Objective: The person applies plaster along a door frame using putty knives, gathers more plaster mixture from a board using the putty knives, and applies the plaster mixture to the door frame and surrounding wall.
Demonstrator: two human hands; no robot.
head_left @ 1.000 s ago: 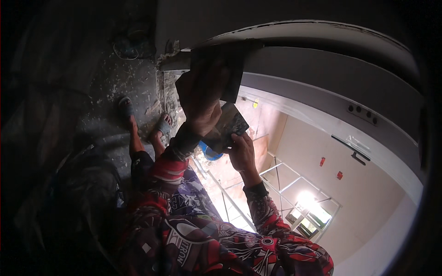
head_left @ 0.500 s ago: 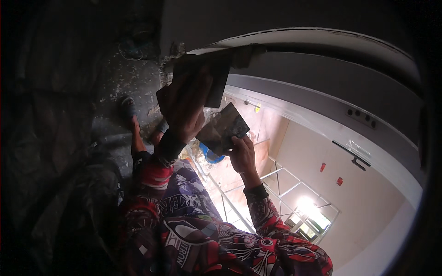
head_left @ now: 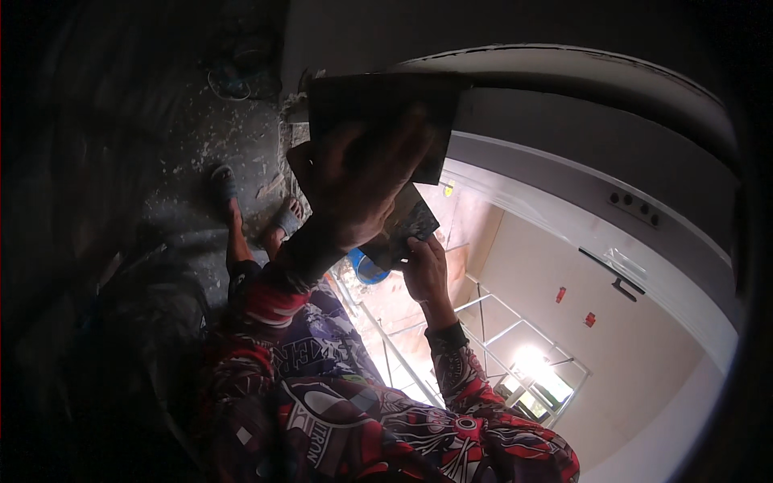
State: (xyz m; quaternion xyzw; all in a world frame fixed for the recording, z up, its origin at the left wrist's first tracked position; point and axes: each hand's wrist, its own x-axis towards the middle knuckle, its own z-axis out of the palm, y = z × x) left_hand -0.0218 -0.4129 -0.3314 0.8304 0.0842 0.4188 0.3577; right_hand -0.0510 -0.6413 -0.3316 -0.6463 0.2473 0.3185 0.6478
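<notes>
My left hand is closed on a broad, dark putty knife, with its fingers stretched along the back of the blade. The blade lies against the grey ledge, below a long dark groove. To the right and lower, my right hand grips a smaller square putty knife, thumb on its face. Greyish smears of filler show on that blade. My left hand and the broad blade cover part of the smaller one. Both handles are hidden.
Lower down stand a blue bucket and a metal scaffold frame. A bright lamp or window glare lies beyond. Two feet in sandals stand on the spattered floor. Black strip hardware sits on the pale wall.
My left hand has slid to the right along the ledge with the broad putty knife, now overlapping the smaller one more. My right hand has stayed nearly still.
</notes>
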